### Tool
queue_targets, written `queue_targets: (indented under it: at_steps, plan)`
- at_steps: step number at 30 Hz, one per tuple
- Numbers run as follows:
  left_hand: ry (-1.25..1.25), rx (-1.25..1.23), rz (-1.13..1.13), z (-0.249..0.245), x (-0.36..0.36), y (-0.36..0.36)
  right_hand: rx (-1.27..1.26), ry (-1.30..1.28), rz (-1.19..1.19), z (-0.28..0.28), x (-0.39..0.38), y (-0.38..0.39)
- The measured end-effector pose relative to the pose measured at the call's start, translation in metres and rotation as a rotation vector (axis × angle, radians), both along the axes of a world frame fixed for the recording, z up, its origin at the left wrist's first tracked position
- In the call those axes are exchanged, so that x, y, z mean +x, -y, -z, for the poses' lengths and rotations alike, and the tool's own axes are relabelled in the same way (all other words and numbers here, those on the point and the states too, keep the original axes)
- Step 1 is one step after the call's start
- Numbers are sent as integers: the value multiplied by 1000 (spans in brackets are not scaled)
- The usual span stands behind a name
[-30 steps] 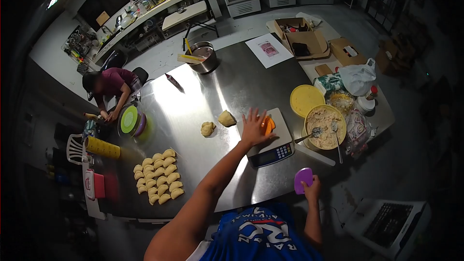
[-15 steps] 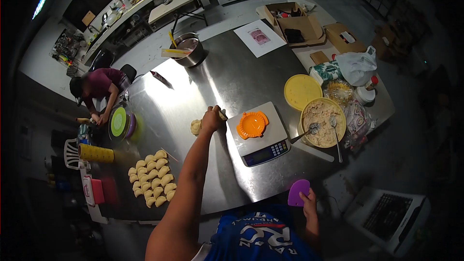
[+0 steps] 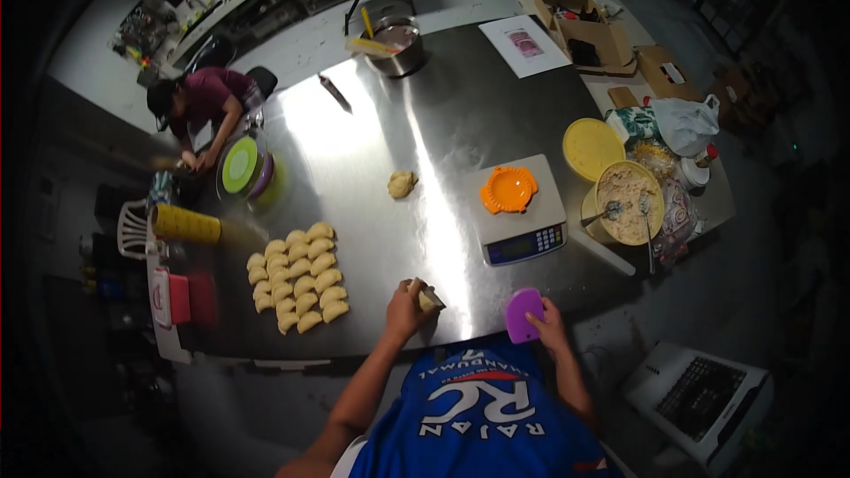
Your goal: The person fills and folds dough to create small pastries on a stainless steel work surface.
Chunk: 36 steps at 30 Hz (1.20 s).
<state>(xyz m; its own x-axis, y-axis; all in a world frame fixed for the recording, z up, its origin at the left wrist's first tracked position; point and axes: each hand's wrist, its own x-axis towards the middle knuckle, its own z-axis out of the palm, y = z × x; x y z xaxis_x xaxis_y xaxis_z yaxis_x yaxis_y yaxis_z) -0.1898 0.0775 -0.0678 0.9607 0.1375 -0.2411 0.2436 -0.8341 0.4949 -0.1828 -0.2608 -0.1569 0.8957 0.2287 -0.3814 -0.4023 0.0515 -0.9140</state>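
Observation:
Near the front edge of the steel table, my left hand is closed on a small flat scraper. My right hand grips a purple scraper over the table edge. A lump of dough lies mid-table, beyond my left hand. An orange dumpling mould sits open on the digital scale. Several folded dumplings stand in rows at the left. A tub of filling with two spoons is at the right.
A yellow lid, a plastic bag and cardboard boxes are at the right. A steel pot stands at the back. At the left are a green-lidded bowl, a yellow roll and another person.
My left hand has drawn back from beside the dough lump to the table's front edge with the small scraper. My right hand and the purple scraper have moved slightly left and up. The view has shifted.

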Motion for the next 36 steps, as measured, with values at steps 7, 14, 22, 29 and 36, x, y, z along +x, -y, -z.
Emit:
queue_targets:
  at_steps: [7, 14, 22, 29, 36]
  plan:
    - [36, -83, -86, 20, -42, 3, -101, 73, -194, -33, 23, -90]
    - [243, -346, -68, 43, -71, -21, -770, 635, -422, -95, 28, -148]
    - [259, -395, -160, 42, -64, -14, -1071, 786, -752, -132, 21, -221]
    - [244, -388, -161, 40, -61, -15, -1096, 762, -830, -135, 26, -227]
    - [258, -411, -196, 39, -64, -14, -1129, 721, -867, -133, 16, -235]
